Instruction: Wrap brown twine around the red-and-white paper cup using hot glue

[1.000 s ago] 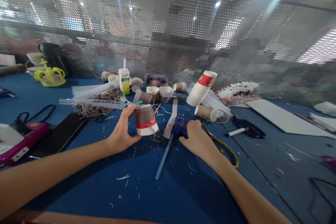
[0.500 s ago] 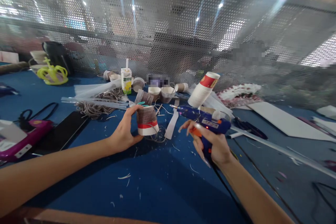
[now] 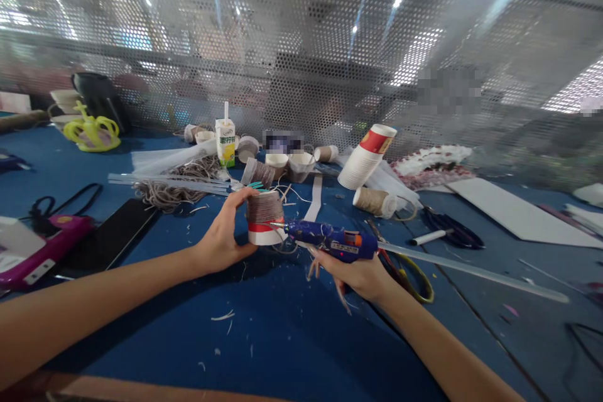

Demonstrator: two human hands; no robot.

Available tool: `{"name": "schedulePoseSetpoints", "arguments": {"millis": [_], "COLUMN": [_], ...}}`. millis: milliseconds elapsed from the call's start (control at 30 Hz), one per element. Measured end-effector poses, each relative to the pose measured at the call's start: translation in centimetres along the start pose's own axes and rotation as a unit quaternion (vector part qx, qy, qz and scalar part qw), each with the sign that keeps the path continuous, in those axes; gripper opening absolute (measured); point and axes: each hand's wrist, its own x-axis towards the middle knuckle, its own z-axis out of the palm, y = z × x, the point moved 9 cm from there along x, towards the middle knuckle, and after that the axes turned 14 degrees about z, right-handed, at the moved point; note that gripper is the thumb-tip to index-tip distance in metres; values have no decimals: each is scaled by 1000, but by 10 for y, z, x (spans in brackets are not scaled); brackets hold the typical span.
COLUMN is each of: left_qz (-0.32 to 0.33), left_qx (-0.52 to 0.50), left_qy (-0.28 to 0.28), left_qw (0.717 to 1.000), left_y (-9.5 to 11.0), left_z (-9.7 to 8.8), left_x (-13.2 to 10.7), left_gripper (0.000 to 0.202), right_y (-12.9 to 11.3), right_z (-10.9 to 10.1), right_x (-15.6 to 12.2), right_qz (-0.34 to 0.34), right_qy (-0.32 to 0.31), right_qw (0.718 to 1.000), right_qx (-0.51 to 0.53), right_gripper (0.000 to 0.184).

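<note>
My left hand (image 3: 225,230) grips a paper cup (image 3: 264,238) by its side, thumb low and fingers at the top. Grey-brown cord (image 3: 264,206) is wound round the cup's upper part; a red band and a white rim show below. My right hand (image 3: 358,273) is closed round a blue hot glue gun (image 3: 330,240), its fingers partly hidden beneath the body. The nozzle tip meets or nearly meets the cup's red band, just under the cord. A long clear glue stick (image 3: 475,269) sticks out of the gun's back. A loose loop of cord hangs by the cup.
Behind the cup lie a heap of grey cord (image 3: 172,193), a drink carton (image 3: 225,143) and several small cups. A leaning stack of paper cups (image 3: 362,165), a twine spool (image 3: 372,201) and scissors (image 3: 417,279) lie to the right. A black phone-like slab (image 3: 115,235) is left.
My right hand has brought the glue gun left and down, so its nozzle now reaches the cup's red band. The left hand and the cup have barely moved.
</note>
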Motion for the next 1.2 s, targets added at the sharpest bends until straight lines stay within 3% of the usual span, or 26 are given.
{"name": "schedulePoseSetpoints", "arguments": {"millis": [333,700,867,1200], "left_qz": [-8,-6,-9,-27], "left_qx": [-18,-31,-38,-34], "left_qy": [-7,1,10,26], "left_qw": [1000,1000,999,999], "left_y": [4,4,1,-3], "left_z": [2,2,2,0], "left_x": [3,2,0,-3], "left_gripper": [78,77,80,79], "right_y": [3,16,16,22], "right_z": [0,3,2,-6], "right_x": [1,4,8,10], "right_qz": [2,63,42,42], "right_qy": [8,-4,1,33], "right_qw": [1000,998,999,998], "right_qx": [-5,-1,15,39], "right_gripper": [25,30,34,23]}}
